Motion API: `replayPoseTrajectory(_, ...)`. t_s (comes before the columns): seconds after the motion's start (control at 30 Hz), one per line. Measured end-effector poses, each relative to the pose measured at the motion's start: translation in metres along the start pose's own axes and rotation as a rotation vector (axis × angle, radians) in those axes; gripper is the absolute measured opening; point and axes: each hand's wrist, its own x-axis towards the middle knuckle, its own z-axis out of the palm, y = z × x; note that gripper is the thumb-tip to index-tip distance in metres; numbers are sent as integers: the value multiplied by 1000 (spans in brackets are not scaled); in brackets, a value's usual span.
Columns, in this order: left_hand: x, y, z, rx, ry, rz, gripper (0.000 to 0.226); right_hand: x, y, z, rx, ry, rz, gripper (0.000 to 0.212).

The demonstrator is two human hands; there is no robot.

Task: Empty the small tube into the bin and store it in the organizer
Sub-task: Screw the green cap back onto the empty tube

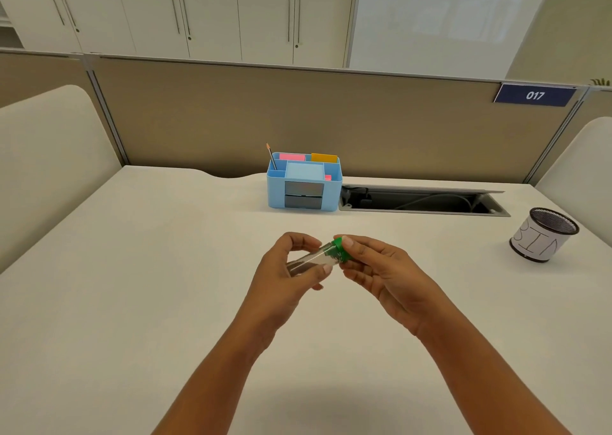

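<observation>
Head view, looking down over a white counter (132, 269). Both hands are hovering above the counter's middle, sharing one small clear plastic tube with a green screw cap (318, 255). Left hand (291, 269) is closing around the tube's clear body, thumb beneath, fingers curling over the top. Right hand (381, 269) is pinching the green cap (339, 250) between thumb and fingertips. Tube is lying tilted, cap end raised toward the right. Something dark is showing inside near the lower end; cannot tell what.

Light blue plastic desk organizer (304, 182) is sitting at the counter's back edge, near centre, holding pink and orange note pads and one thin pencil upright in its left rear compartment. Black mesh cup wrapped in white paper lettered "BIN" (543, 235) is standing near the right edge, well apart from the hands. Open cable tray (420, 201) is lying just right of the organizer.
</observation>
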Motion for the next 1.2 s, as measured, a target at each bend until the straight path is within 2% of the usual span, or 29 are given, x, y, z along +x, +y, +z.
replayPoseTrajectory(0.53, 2, 8, 2, -130, 89, -10, 5, 0, -8, -6, 15, -65, -61, 18)
replayPoseTrajectory(1.2, -2, 14, 5, 53, 104, 36, 16, 1, -5, -6, -35, -44, -138, 23)
